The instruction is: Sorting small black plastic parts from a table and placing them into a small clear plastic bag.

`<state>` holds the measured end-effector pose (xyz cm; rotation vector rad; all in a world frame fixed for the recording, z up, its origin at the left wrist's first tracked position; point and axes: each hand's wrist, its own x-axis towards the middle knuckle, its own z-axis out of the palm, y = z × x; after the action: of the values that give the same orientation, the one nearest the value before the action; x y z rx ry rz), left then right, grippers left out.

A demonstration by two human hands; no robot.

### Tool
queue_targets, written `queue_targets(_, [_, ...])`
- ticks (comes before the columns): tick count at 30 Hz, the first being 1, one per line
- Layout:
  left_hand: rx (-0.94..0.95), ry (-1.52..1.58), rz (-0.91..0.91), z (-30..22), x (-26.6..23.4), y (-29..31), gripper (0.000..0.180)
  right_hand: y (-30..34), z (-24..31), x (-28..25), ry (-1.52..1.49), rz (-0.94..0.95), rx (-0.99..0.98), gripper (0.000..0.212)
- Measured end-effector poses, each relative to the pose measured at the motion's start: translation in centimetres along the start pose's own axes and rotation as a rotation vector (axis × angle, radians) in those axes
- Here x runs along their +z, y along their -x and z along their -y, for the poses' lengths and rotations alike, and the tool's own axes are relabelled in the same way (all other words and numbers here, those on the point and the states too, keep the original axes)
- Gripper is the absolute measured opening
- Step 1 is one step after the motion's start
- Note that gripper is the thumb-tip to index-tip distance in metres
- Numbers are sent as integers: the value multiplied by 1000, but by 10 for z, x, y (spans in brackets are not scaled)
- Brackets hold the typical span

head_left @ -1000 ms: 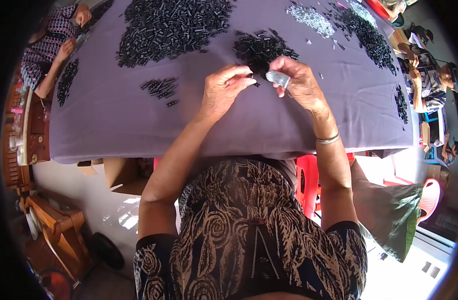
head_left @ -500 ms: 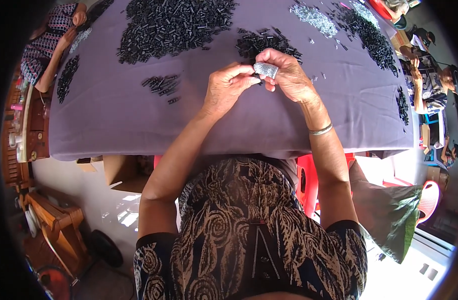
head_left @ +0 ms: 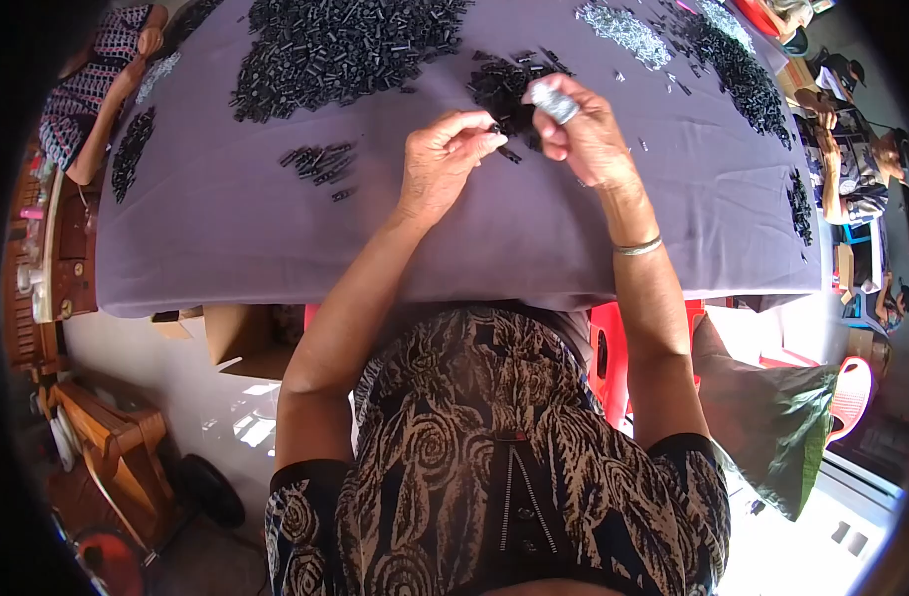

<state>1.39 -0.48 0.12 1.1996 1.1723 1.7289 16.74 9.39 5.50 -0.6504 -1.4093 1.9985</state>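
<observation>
Over purple table (head_left: 226, 219), pinching black piece (head_left: 494, 128) with left hand (head_left: 445, 162), cannot tell if gripping silvery thing (head_left: 555, 102) with right hand (head_left: 591, 139); likely single-piece handling, needing steady pinch next

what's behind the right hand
Part of a pile of small black elongated pieces shows past the right hand, on a greyish-purple cloth. Whatever the hand and its shiny silvery object cover cannot be seen.

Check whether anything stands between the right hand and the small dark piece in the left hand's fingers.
Nothing visible stands between the right hand and the small dark piece pinched in the left hand. The black pieces seen in the gap appear to lie on the purple cloth.
</observation>
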Motion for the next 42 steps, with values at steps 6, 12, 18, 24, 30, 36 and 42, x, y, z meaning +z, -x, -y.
queue_targets(6, [23,97,-44,0,-1,-2,16,15,15,-27,74,-132,-111,8])
queue_targets(12, [13,66,-18,0,-2,0,17,42,15,-67,496,-120,24,9])
queue_targets(18, [-1,51,-17,4,-4,-1,18,60,11,-73,856,16,41,6])
queue_targets(24, [-16,14,-12,2,-3,0,18,60,7,-44,1170,25,-127,8])
queue_targets(30, [-28,48,20,1,-4,1,19,54,4,-38,1185,5,-61,9])
queue_targets(36, [-50,60,69,-1,-2,2,17,37,8,-13,496,7,3,9])
queue_targets(42, [-73,105,41,-1,-1,1,19,10,-10,5,144,13,-56,14])
